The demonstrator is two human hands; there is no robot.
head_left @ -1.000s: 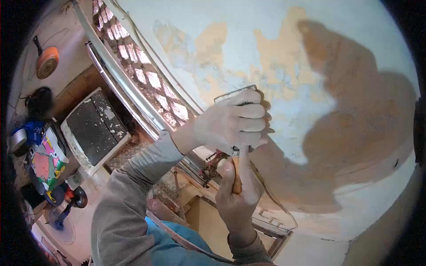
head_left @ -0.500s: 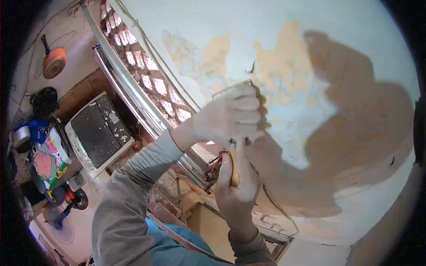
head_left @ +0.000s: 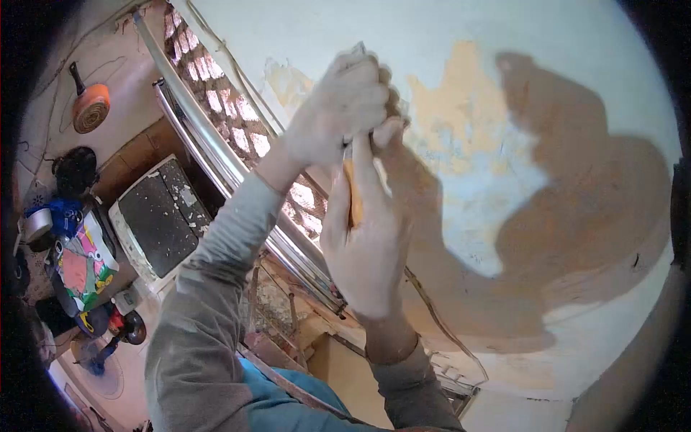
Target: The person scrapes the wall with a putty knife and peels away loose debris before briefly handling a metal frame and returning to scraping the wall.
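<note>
My right hand (head_left: 371,245) is wrapped round the yellow-orange handle (head_left: 353,189) of a flat scraper, its index finger stretched along the tool. Above it, my left hand (head_left: 338,111) is closed over the scraper's blade, with its curled fingers toward the wall; a small grey edge (head_left: 359,48) shows past the knuckles. Most of the blade is hidden by that hand. Both hands are close to a pale wall (head_left: 471,230) with bare, peach-coloured patches (head_left: 461,101), and they cast shadows on it.
Metal rails (head_left: 209,155) run diagonally beside a latticed opening (head_left: 237,115). At the left are an orange pan (head_left: 91,108), a dark, debris-speckled panel in a white frame (head_left: 160,216) and a colourful bag (head_left: 83,266). A cable (head_left: 439,327) hangs along the wall's lower part.
Both hands and the scraper have moved up and slightly left along the wall. The blade's long edge, visible earlier above the left hand, is now mostly hidden.
</note>
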